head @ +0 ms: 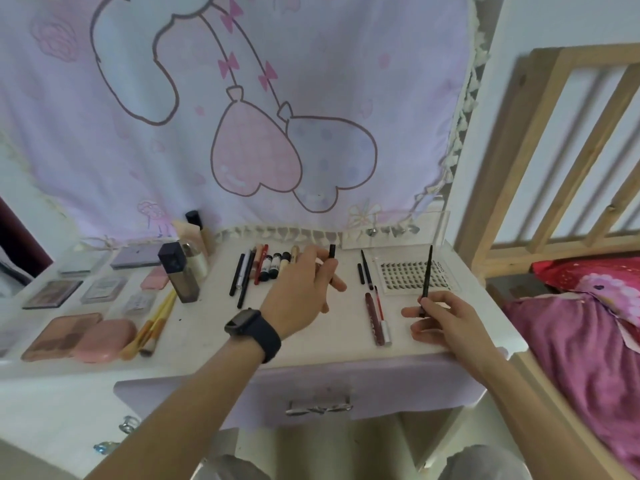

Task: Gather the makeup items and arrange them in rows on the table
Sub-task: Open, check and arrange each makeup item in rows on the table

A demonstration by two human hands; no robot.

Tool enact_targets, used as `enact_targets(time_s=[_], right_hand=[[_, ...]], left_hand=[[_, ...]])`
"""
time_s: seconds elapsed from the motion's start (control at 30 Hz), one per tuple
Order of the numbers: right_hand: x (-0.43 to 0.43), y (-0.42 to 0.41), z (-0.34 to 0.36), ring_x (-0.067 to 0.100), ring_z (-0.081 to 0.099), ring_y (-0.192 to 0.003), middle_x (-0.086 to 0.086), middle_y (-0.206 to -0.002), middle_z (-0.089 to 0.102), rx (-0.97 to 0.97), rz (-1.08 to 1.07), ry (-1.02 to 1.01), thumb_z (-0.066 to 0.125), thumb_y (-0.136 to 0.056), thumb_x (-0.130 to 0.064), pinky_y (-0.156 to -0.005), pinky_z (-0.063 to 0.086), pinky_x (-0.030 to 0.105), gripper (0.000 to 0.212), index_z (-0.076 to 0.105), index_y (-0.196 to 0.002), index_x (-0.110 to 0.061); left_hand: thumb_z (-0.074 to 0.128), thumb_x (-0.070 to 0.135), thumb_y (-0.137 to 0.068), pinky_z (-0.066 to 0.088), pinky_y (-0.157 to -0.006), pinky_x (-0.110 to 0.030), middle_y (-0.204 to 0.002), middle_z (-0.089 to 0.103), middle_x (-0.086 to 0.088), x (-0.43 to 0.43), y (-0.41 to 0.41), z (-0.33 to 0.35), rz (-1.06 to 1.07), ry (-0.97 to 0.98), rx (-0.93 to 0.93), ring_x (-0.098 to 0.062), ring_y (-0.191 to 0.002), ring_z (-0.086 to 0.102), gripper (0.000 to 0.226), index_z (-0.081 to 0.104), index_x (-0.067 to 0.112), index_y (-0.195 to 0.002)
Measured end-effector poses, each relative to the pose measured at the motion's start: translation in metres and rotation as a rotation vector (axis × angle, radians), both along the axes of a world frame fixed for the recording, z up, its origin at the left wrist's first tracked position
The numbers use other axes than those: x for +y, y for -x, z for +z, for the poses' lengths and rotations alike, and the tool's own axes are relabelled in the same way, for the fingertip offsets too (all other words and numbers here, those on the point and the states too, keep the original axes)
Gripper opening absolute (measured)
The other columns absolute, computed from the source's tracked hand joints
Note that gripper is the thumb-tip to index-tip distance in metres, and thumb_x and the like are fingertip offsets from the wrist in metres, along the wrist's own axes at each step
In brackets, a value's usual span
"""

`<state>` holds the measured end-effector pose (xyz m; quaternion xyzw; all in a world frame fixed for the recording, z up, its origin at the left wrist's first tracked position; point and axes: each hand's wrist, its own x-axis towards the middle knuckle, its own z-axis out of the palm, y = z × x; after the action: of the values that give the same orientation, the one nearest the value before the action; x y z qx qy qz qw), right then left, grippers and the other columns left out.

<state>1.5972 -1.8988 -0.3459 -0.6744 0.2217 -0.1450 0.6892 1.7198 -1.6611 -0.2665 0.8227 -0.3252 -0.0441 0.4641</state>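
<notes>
My left hand (302, 285), with a dark watch on the wrist, hovers over the middle of the white table (214, 337) and grips a short black pencil (331, 251) that pokes up past its fingers. My right hand (446, 317) pinches a thin black liner pencil (427, 271) and holds it nearly upright near the table's right side. A row of pens, pencils and small tubes (263, 268) lies behind my left hand. Two lip tubes (377, 315) and two thin black pencils (364, 271) lie between my hands.
Palettes and compacts (83, 336) cover the table's left part, with brushes (152, 327) and a dark bottle (178, 271) beside them. A clear lash tray (412, 275) sits at the back right. A wooden bed frame (540, 161) and pink bedding stand right of the table.
</notes>
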Motion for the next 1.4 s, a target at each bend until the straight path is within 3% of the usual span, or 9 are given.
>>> enact_targets(time_s=[0.27,0.37,0.43,0.6,0.7,0.83,1.0,1.2,1.4], right_hand=[[0.013,-0.027,0.022,0.001,0.069,-0.070,-0.013,-0.081,0.075,0.100,0.020,0.394,0.071,-0.092,-0.029,-0.065,0.054,0.021,0.004,0.075,-0.093,-0.028],[0.017,-0.050,0.037,-0.010,0.064,-0.072,-0.024,-0.073,0.072,0.160,0.061,0.591,0.072,-0.088,-0.036,-0.067,0.041,0.010,0.005,0.077,-0.087,-0.036],[0.018,-0.067,0.046,-0.010,0.061,-0.071,-0.024,-0.071,0.071,0.201,0.078,0.698,0.072,-0.085,-0.036,-0.062,0.036,0.005,0.007,0.078,-0.087,-0.037],[0.019,-0.104,0.049,-0.002,0.058,-0.066,-0.012,-0.077,0.067,0.291,0.108,0.844,0.072,-0.084,-0.034,-0.057,0.040,0.012,0.017,0.078,-0.099,-0.030],[0.021,-0.115,0.043,0.015,0.068,-0.078,-0.006,-0.079,0.072,0.320,0.127,0.871,0.070,-0.084,-0.028,-0.072,0.056,0.026,0.016,0.079,-0.097,-0.028],[0.027,-0.125,0.038,0.019,0.069,-0.081,-0.002,-0.083,0.073,0.323,0.135,0.936,0.068,-0.085,-0.029,-0.074,0.056,0.029,0.016,0.080,-0.096,-0.029],[0.030,-0.130,0.035,0.020,0.069,-0.077,0.001,-0.081,0.076,0.315,0.139,0.990,0.063,-0.092,-0.043,-0.075,0.058,0.035,0.028,0.081,-0.088,-0.023],[0.018,-0.106,0.034,0.015,0.067,-0.092,-0.007,-0.093,0.076,0.250,0.045,0.917,0.060,-0.092,-0.034,-0.082,0.052,0.030,0.020,0.078,-0.098,-0.027],[0.013,-0.038,0.000,0.006,0.059,-0.082,-0.018,-0.091,0.067,0.142,-0.116,0.998,0.060,-0.095,-0.033,-0.073,0.047,0.025,0.012,0.072,-0.099,-0.031]], left_hand=[[0.057,0.039,-0.097,0.044,-0.061,-0.027,-0.068,0.060,0.004,-0.034,-0.055,0.034,0.101,-0.418,-0.052,-0.017,-0.064,0.056,0.034,0.060,0.016,-0.072],[0.063,0.037,-0.094,0.058,-0.079,-0.035,-0.091,0.076,-0.005,-0.058,-0.072,0.033,0.116,-0.577,0.051,-0.023,-0.084,0.070,0.032,0.075,0.008,-0.094],[0.064,0.033,-0.093,0.056,-0.077,-0.033,-0.100,0.076,-0.007,-0.075,-0.076,0.027,0.110,-0.693,0.065,-0.023,-0.080,0.067,0.029,0.073,0.006,-0.096],[0.058,0.024,-0.097,0.054,-0.090,-0.034,-0.114,0.071,-0.010,-0.109,-0.082,-0.007,0.139,-0.852,0.040,-0.025,-0.103,0.068,0.013,0.058,0.011,-0.095],[0.056,0.033,-0.098,0.049,-0.072,-0.028,-0.095,0.066,-0.007,-0.111,-0.086,-0.027,0.225,-0.831,0.025,-0.024,-0.090,0.065,0.024,0.056,0.014,-0.083],[0.063,0.043,-0.092,0.034,-0.049,-0.026,-0.066,0.049,-0.001,-0.106,-0.088,-0.045,0.373,-0.751,-0.032,-0.017,-0.058,0.046,0.040,0.045,0.017,-0.066],[0.055,0.043,-0.095,0.036,-0.049,-0.026,-0.071,0.056,-0.004,-0.103,-0.088,-0.057,0.407,-0.685,-0.021,-0.018,-0.058,0.049,0.037,0.052,0.016,-0.071],[0.052,0.035,-0.096,0.025,-0.047,-0.026,-0.071,0.048,-0.001,-0.103,-0.077,-0.058,0.419,-0.673,-0.049,-0.016,-0.056,0.041,0.024,0.051,0.016,-0.082],[0.056,0.035,-0.095,0.024,-0.043,-0.026,-0.070,0.046,0.001,-0.105,-0.068,-0.062,0.396,-0.638,-0.042,-0.013,-0.056,0.041,0.024,0.048,0.016,-0.082]])
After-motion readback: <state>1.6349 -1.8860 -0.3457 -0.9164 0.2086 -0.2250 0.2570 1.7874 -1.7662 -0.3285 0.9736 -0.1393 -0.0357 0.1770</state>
